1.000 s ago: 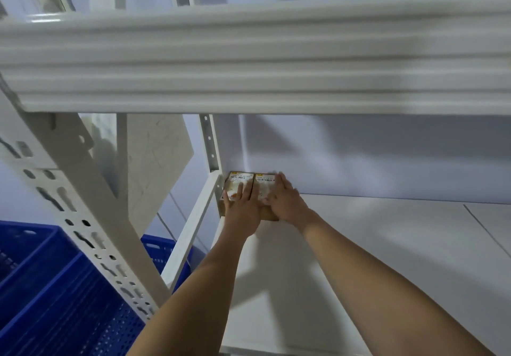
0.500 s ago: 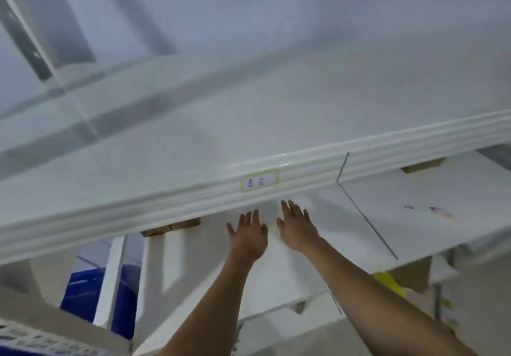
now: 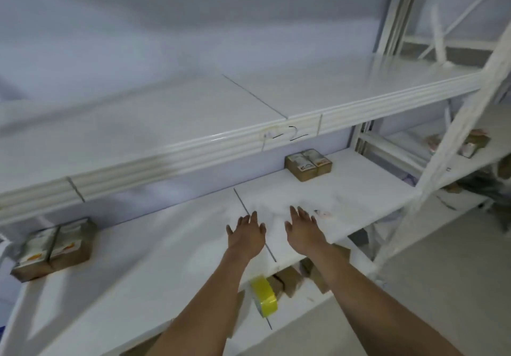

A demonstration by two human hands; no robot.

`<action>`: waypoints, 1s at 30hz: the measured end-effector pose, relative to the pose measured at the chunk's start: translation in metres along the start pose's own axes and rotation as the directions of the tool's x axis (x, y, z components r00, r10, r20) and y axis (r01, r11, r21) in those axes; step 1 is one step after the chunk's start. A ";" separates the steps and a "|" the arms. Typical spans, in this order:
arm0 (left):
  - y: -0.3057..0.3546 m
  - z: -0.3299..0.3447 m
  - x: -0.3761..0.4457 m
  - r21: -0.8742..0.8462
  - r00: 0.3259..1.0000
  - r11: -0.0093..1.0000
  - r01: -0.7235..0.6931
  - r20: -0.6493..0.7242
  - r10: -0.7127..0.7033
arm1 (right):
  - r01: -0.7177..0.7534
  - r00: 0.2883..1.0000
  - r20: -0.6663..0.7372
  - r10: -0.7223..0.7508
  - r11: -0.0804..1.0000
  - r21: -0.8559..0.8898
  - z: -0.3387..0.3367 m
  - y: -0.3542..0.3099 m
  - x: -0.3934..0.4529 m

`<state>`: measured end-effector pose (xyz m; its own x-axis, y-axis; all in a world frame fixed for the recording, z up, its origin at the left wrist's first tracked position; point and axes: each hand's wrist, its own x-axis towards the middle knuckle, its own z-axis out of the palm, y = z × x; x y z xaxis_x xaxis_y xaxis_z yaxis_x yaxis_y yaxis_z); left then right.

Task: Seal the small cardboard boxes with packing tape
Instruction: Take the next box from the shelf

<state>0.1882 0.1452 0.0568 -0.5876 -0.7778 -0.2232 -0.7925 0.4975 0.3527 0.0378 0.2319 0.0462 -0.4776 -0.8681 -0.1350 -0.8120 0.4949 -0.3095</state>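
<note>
Nearest, on the lower shelf (image 3: 279, 325) below the forearms, a yellow-edged roll of packing tape (image 3: 264, 296) stands on edge, with several plain brown cardboard boxes (image 3: 287, 281) just beside it, partly hidden under the middle shelf (image 3: 138, 259). Above that shelf's front half both arms reach forward, nearly parallel. The left hand (image 3: 246, 238) and right hand (image 3: 302, 232) float palm down, fingers spread and straight, holding nothing and close to each other; whether they touch the shelf surface cannot be told through the blur. Since both hands are empty, the next step is probably fetching an unsealed box and the tape from below: better to draw the hands back and drop them under the shelf edge without knocking the roll over, then take the box with one hand and the tape with the other. Farther off, a taped pair of small boxes (image 3: 54, 248) sits at the left end of the middle shelf, and another pair (image 3: 308, 165) near the back on the right, under the upper shelf (image 3: 249, 131).
</note>
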 end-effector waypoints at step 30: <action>0.203 0.059 0.218 0.128 0.987 0.982 0.141 -0.090 -0.130 | 0.175 0.983 0.089 -0.159 0.963 -0.206 -0.098 0.218 0.207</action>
<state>-0.1108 0.0992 0.0262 -0.4627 -0.8670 -0.1848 -0.8816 0.4281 0.1986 -0.2710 0.1635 0.0428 -0.3103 -0.9358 -0.1671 -0.9344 0.3326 -0.1274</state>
